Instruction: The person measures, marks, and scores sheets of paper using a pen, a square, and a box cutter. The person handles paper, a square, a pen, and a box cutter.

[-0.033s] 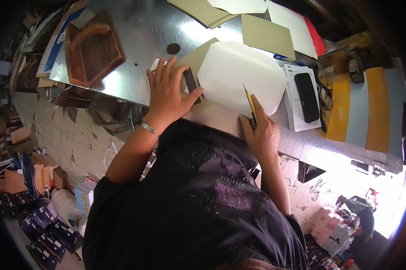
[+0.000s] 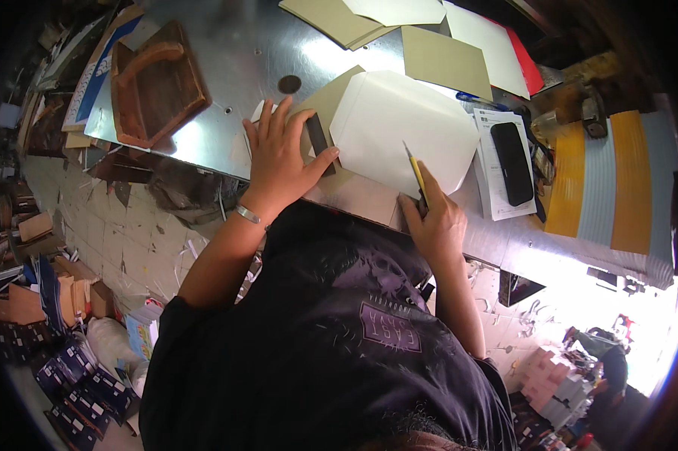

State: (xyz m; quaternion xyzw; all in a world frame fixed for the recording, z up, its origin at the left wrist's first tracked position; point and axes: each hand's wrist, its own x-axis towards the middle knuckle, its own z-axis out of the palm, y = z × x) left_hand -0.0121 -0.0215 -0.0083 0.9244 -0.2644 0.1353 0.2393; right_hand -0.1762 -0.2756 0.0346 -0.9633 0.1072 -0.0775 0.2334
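My left hand (image 2: 280, 154) lies with spread fingers at the near edge of the table. Its thumb and index finger frame a dark flat strip (image 2: 318, 134), and the thumb tip reaches the left edge of a white sheet with cut-off corners (image 2: 399, 120). Beneath that sheet, a greyish-tan board (image 2: 346, 85) shows at the upper left. My right hand (image 2: 438, 222) is closed around a slim yellow cutter knife (image 2: 415, 167). The knife's pointed blade slants up and left over the white sheet. Whether its tip touches the paper, I cannot tell.
A brown wooden tray with a handle (image 2: 158, 86) stands at the left of the metal table (image 2: 237, 56). Tan boards (image 2: 448, 60) lie at the back. To the right are a black phone (image 2: 511, 161) on printed papers (image 2: 485, 192) and yellow-and-grey ribbed sheets (image 2: 628, 180).
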